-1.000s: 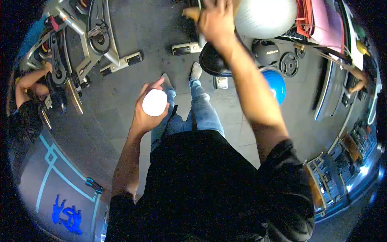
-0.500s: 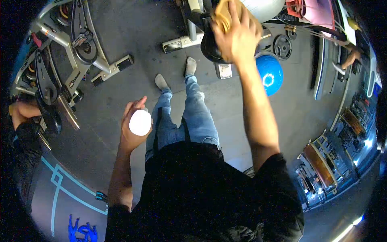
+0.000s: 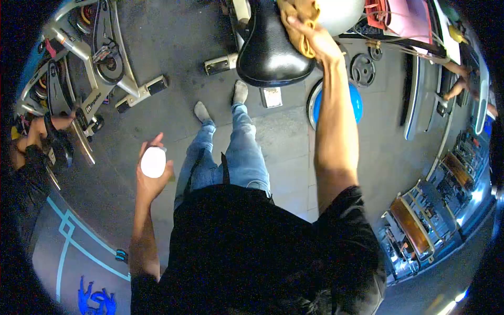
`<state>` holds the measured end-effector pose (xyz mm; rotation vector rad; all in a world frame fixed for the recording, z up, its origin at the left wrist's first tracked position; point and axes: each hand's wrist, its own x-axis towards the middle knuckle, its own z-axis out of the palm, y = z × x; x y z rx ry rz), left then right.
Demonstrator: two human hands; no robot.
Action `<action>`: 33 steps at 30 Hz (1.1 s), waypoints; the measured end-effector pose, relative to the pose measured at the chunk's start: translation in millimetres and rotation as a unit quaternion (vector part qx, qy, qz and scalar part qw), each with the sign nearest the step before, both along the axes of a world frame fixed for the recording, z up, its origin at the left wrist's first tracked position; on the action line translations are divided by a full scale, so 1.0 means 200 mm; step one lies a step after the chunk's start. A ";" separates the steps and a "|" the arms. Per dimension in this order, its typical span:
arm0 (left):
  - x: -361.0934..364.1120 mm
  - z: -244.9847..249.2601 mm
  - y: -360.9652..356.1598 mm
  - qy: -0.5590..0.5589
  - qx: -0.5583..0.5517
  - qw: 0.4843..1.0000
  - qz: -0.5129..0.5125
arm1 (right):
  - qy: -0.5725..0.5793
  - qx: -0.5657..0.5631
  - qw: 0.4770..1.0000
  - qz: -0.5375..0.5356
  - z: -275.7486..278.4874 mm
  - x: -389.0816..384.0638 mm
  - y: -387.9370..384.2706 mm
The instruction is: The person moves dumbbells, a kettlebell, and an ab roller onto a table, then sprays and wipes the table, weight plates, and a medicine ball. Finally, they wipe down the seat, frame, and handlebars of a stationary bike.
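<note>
My right hand (image 3: pixel 323 44) grips a bunched yellow cloth (image 3: pixel 302 34) at the right side of a black bike saddle (image 3: pixel 273 55). The saddle's broad, glossy rear faces me. Down on the left, my left hand (image 3: pixel 149 185) is wrapped around a container with a round white top (image 3: pixel 153 162). Only that top shows clearly from above, so its kind is hard to make out. The left hand is well apart from the saddle.
Another exercise bike (image 3: pixel 94 100) stands at left, with another person's arm (image 3: pixel 50 126) beside it. A blue balance dome (image 3: pixel 354 102) and weight plates (image 3: pixel 363 70) lie right of the saddle. A treadmill (image 3: pixel 415 100) is farther right.
My right hand and the cloth have shifted from over the saddle to its right edge, exposing the saddle top. My left hand sits slightly farther left, still around the white-topped container.
</note>
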<state>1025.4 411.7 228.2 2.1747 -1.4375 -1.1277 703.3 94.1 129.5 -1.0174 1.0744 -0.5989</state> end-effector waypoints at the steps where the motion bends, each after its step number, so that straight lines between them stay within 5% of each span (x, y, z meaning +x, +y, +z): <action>1: -0.01 0.02 -0.02 0.023 -0.002 1.000 0.009 | 0.035 -0.018 0.999 0.001 0.05 -0.05 0.05; 3: -0.03 0.04 -0.04 0.008 -0.008 1.000 0.001 | 0.153 -0.112 0.982 -0.008 0.09 -0.19 0.23; 7: -0.05 0.09 -0.07 0.016 0.001 1.000 0.021 | 0.281 -0.034 0.959 0.006 0.43 -0.32 0.58; 10: -0.07 0.11 -0.09 -0.007 0.017 0.999 0.027 | 0.211 -0.039 0.969 -0.124 0.28 -0.31 0.74; 12: -0.11 0.12 -0.09 0.013 0.002 0.998 0.064 | 0.257 -0.091 0.961 -0.046 0.18 -0.21 0.70; 15: -0.12 0.12 -0.07 0.012 -0.033 0.995 0.089 | 0.410 -0.304 0.860 0.022 0.15 0.04 0.36; 17: -0.14 0.14 -0.06 -0.015 -0.049 0.995 0.086 | 0.355 -0.112 0.910 0.186 0.13 0.12 0.02; 19: -0.18 0.16 -0.08 0.018 0.004 0.992 0.122 | 0.132 0.109 0.983 0.064 -0.01 0.25 -0.25; 21: -0.23 0.17 -0.08 0.016 -0.006 0.992 0.126 | -0.182 0.134 0.974 -0.009 -0.19 0.40 -0.39; 23: -0.25 0.17 -0.07 0.017 -0.018 0.991 0.135 | -0.207 0.257 0.942 -0.060 -0.23 0.35 -0.36; 25: -0.27 0.16 -0.06 0.038 -0.046 0.986 0.156 | -0.040 0.079 0.995 -0.036 -0.27 0.26 -0.24; 28: -0.27 0.16 -0.07 0.023 -0.061 0.987 0.146 | 0.211 -0.122 0.959 0.143 0.17 0.07 0.07; 29: -0.27 0.16 -0.06 0.027 -0.063 0.984 0.162 | 0.272 -0.156 0.932 0.184 0.24 0.03 0.17; 31: -0.26 0.14 -0.04 0.052 -0.051 0.981 0.178 | 0.349 -0.437 0.802 0.211 0.28 -0.01 0.39; 33: -0.26 0.14 -0.05 0.069 -0.060 0.976 0.196 | 0.409 -0.458 0.735 0.289 0.35 0.03 0.55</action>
